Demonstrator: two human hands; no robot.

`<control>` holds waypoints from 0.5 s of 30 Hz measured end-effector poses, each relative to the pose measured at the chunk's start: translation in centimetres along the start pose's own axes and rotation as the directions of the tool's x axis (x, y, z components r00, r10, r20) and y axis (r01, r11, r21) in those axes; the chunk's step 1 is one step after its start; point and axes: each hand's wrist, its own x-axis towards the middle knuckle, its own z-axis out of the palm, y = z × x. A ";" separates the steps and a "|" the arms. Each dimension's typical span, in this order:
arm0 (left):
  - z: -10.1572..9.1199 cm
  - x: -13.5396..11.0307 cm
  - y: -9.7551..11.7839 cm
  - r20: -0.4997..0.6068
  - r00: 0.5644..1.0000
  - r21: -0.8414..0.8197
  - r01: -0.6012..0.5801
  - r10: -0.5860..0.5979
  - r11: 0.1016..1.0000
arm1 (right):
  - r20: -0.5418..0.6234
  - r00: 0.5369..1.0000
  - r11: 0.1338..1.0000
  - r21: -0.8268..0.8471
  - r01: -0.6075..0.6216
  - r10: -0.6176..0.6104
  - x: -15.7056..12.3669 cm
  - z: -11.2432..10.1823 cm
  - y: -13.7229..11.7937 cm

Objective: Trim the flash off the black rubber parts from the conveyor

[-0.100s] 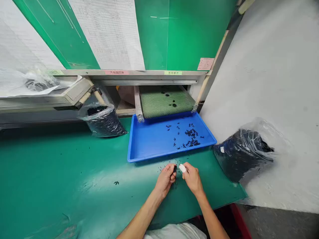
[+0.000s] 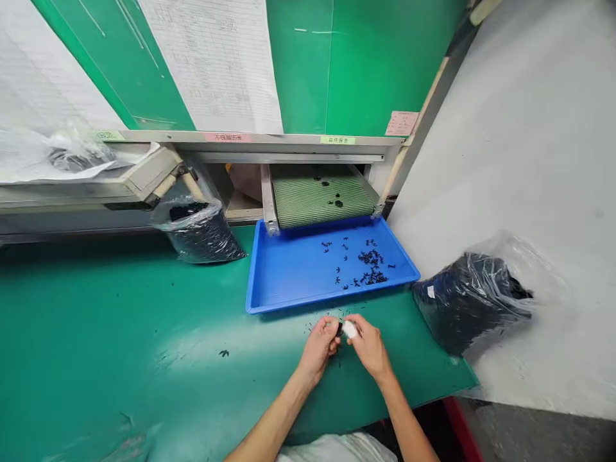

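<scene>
My left hand (image 2: 321,344) is closed in a pinch on a small black part (image 2: 339,330), just in front of the blue tray. Right beside it, my right hand (image 2: 368,345) is also closed, its thumb end in a white covering (image 2: 350,329) that meets the edge of the black part. What the right fingertips hold, if anything, is hidden. Tiny black bits (image 2: 309,328) are scattered on the green table around both hands. The blue tray (image 2: 289,303) beyond holds many small black pieces (image 2: 373,276), mostly bunched at its right side.
A green conveyor belt (image 2: 312,208) carrying a few black parts ends over the tray. Clear bags of black parts stand left (image 2: 205,234) and right (image 2: 474,301). A black piece (image 2: 224,353) lies on the green table (image 2: 120,346). A white wall (image 2: 524,160) borders the right side.
My right hand has moved slightly left, bringing its white-covered thumb up against the black part. The left hand keeps its pinch.
</scene>
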 end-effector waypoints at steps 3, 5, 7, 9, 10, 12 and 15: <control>0.0 0.0 -0.1 0.029 0.999 0.076 -0.031 0.029 0.997 | 0.033 0.999 1.000 0.025 0.004 -0.005 -0.3 0.5 -0.8; 0.0 0.0 -0.1 0.053 0.998 0.134 -0.031 0.024 0.990 | 0.007 1.000 1.000 0.024 0.013 -0.013 -0.7 0.1 -1.3; -0.1 0.4 0.1 0.056 0.998 0.131 -0.005 -0.002 0.991 | -0.067 0.997 0.999 -0.010 0.039 -0.040 -1.3 -1.6 -1.8; 0.0 1.0 0.5 0.048 0.997 0.047 0.051 -0.053 0.998 | -0.226 0.971 0.995 -0.085 0.054 -0.072 -2.2 -4.9 -2.5; 0.1 1.3 0.8 0.051 0.995 -0.005 0.085 -0.085 0.996 | -0.355 0.931 0.990 -0.132 0.041 -0.085 -2.8 -7.2 -3.1; 0.7 1.7 1.5 0.070 0.989 -0.088 0.140 -0.134 0.986 | -0.659 0.746 0.980 -0.195 -0.044 -0.098 -4.0 -12.3 -4.5; 2.1 2.1 3.1 0.104 0.985 -0.115 0.147 -0.135 0.982 | -0.955 0.266 0.926 -0.216 -0.310 -0.134 -4.8 -20.1 -6.4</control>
